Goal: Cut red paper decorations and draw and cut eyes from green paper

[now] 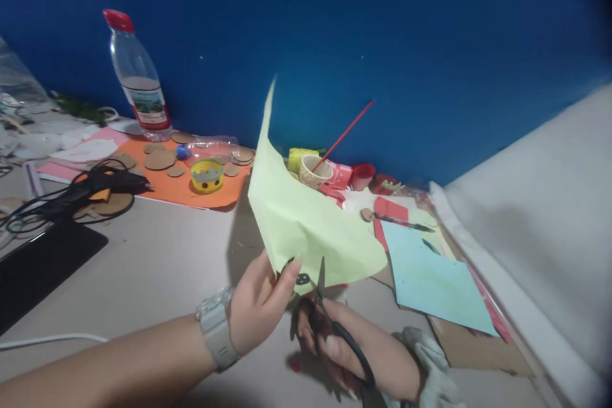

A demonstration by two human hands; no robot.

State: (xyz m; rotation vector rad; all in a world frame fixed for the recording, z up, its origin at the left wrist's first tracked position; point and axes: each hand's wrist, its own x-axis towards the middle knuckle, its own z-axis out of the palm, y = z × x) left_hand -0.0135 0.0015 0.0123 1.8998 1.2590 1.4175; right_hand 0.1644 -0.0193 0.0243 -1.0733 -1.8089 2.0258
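My left hand (pixel 262 299), with a grey watch on its wrist, pinches the lower edge of a pale green sheet of paper (pixel 315 223). The sheet stands up from the table with a curved, uneven outline. Beside my left thumb a small black piece with light spots (pixel 303 278) lies against the paper. A pair of black-handled scissors (pixel 354 347) is in my right hand (pixel 335 344), fingers wrapped about the handles. One blade shows in front of the paper near its lower edge; where the other blade is, I cannot tell.
To the left are a glue gun (pixel 90 185), a black phone (pixel 48 268) and a tall water bottle (pixel 141 83). A yellow ring (pixel 207 177) sits on orange paper (pixel 186 197). Behind stands a paper cup (pixel 313 175); light blue paper (pixel 435 280) lies right, near a white wall.
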